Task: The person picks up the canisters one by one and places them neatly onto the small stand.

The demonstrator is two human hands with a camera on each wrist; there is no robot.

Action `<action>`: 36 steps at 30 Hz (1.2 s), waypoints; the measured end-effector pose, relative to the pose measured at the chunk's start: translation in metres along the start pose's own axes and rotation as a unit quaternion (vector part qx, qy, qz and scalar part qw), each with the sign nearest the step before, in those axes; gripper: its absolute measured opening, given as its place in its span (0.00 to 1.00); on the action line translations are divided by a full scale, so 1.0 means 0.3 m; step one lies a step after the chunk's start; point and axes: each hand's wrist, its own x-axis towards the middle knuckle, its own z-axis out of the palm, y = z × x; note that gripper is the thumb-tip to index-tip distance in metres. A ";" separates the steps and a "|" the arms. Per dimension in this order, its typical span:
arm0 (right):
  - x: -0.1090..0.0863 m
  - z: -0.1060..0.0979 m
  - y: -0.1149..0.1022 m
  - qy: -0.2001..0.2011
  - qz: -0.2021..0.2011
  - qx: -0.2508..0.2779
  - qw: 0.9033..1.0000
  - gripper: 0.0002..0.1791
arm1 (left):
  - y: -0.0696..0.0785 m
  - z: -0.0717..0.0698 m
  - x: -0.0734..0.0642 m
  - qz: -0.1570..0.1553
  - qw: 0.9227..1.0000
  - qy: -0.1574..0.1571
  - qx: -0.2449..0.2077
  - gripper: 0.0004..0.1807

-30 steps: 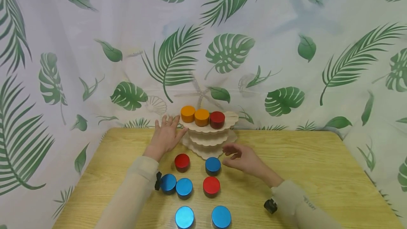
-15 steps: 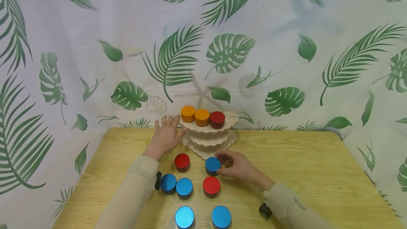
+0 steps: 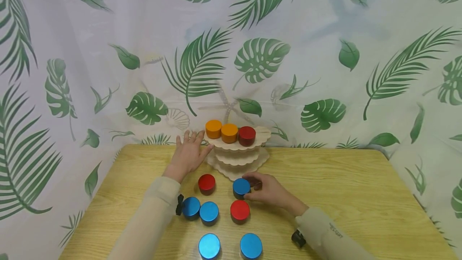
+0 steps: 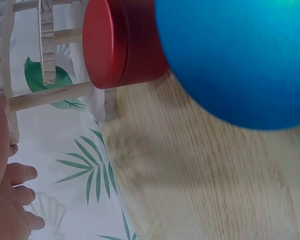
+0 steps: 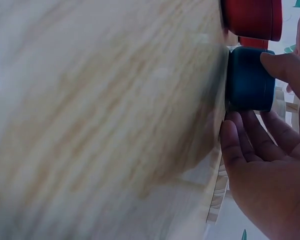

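My right hand (image 3: 270, 189) is at a round blue tin (image 3: 240, 188) that stands on the table in front of the tiered wooden stand (image 3: 234, 156). In the right wrist view, the thumb lies against one side of this blue tin (image 5: 247, 80) and the curled fingers meet the other. My left hand (image 3: 187, 156) is spread, its thumb beside the left edge of the stand's top tier. Two orange tins (image 3: 213, 129) and a dark red tin (image 3: 247, 136) sit in a row on that top tier.
A red tin (image 3: 207, 184) stands left of the blue one, and another red tin (image 3: 240, 212) is just in front. Several more blue tins (image 3: 209, 213) stand nearer the front of the wooden table (image 3: 332, 179). A leaf-patterned cloth (image 3: 325, 71) hangs behind.
My right hand has moved left onto the blue tin in front of the stand, and its fingers have come round it. The left hand has stayed where it was.
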 end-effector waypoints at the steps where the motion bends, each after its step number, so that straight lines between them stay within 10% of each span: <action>1: 0.001 0.001 0.001 -0.001 0.001 -0.004 1.000 0.33 | 0.000 0.000 0.000 0.000 1.000 -0.001 0.001 0.43; 36: -0.019 -0.048 0.001 0.024 0.013 -0.015 0.999 0.32 | 0.001 0.002 -0.005 0.001 1.000 0.007 -0.009 0.43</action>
